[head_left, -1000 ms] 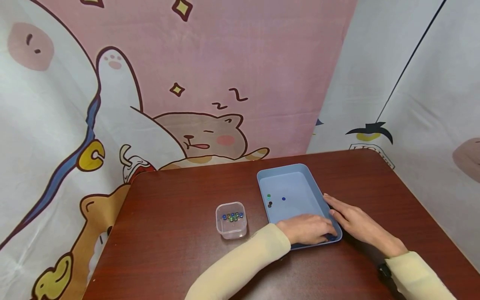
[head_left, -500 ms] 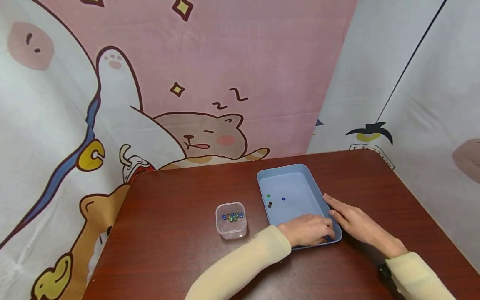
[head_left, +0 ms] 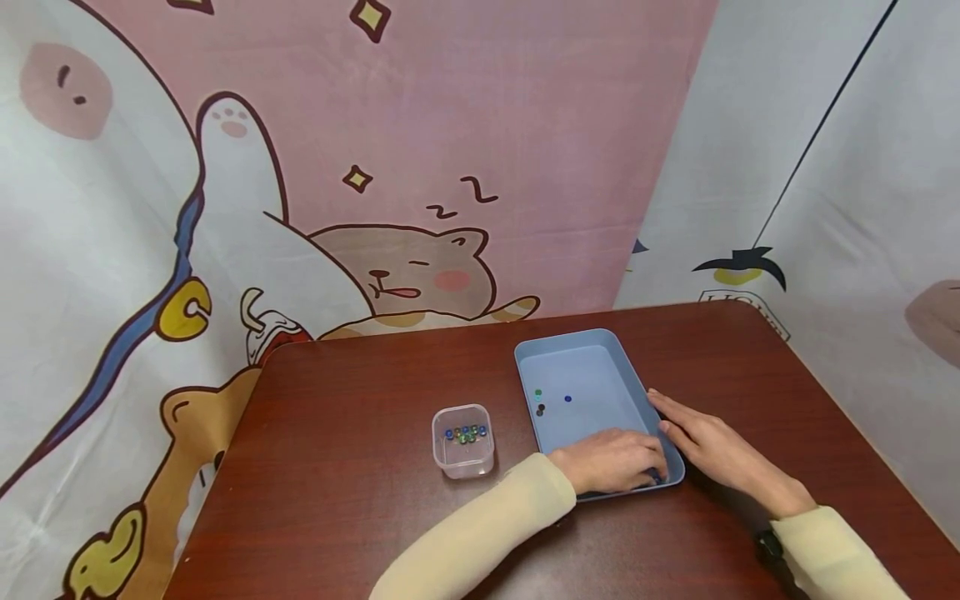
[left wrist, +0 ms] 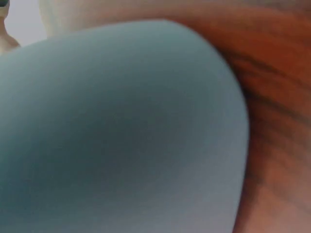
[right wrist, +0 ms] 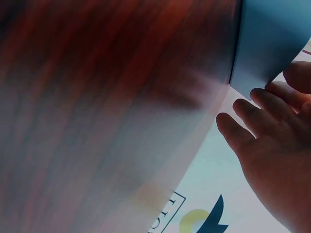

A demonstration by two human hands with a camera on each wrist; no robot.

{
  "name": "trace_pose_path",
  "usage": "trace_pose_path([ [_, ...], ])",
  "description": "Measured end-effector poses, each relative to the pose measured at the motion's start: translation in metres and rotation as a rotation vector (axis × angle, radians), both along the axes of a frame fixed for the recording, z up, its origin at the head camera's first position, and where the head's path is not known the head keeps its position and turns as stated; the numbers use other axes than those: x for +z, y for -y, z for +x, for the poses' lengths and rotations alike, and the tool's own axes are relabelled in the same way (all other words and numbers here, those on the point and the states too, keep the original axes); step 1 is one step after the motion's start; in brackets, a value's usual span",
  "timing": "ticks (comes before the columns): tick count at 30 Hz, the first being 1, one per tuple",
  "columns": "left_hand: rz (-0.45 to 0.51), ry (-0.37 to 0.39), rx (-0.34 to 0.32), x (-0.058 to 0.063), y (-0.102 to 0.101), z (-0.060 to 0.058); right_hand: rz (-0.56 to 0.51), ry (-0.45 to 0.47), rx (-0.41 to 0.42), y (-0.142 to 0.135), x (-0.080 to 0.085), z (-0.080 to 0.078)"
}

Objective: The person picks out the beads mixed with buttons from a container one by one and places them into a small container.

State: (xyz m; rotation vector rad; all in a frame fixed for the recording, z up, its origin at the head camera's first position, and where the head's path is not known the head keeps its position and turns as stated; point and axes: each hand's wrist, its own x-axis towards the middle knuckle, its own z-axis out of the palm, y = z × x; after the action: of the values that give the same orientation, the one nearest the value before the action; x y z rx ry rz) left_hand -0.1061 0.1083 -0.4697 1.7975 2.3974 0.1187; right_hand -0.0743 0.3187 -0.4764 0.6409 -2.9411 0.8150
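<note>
My left hand [head_left: 611, 460] reaches over the near rim of a light blue tray [head_left: 577, 350], its bent fingers down in the near right corner. Something dark blue shows by its fingertips; whether they pinch it is hidden. Several small marbles lie at the tray's left side, with a dark blue marble [head_left: 567, 399] apart from them. My right hand [head_left: 723, 450] rests against the tray's right wall, fingers extended. In the right wrist view those fingers [right wrist: 260, 114] stand beside the blue wall. The left wrist view is filled by a blurred blue-grey surface [left wrist: 121, 111].
A small clear plastic box [head_left: 463, 467] holding several blue and green marbles stands left of the tray. Both stand on a dark red-brown table [head_left: 337, 483]. A printed curtain [head_left: 525, 150] hangs behind the table's far edge.
My left hand has shifted slightly left within the tray's near right corner, its fingers drawing back a little. The right hand, tray and clear box stay in place.
</note>
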Motion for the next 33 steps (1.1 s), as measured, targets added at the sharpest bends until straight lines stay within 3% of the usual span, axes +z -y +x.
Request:
trace_pose_path([
  [7, 0.111, 0.066, 0.044, 0.011, 0.016, -0.004, -0.003, -0.008, 0.012, 0.001, 0.000, -0.001],
  [19, 0.267, 0.077, 0.096, 0.044, 0.048, 0.001, 0.021, 0.030, -0.004, 0.002, 0.002, -0.001],
  [28, 0.384, -0.069, 0.114, 0.055, 0.087, 0.008, 0.016, 0.035, -0.024, 0.001, 0.000, 0.000],
  [33, 0.449, -0.081, 0.146, 0.064, 0.108, 0.011, 0.029, 0.060, -0.034, 0.001, 0.000, 0.000],
])
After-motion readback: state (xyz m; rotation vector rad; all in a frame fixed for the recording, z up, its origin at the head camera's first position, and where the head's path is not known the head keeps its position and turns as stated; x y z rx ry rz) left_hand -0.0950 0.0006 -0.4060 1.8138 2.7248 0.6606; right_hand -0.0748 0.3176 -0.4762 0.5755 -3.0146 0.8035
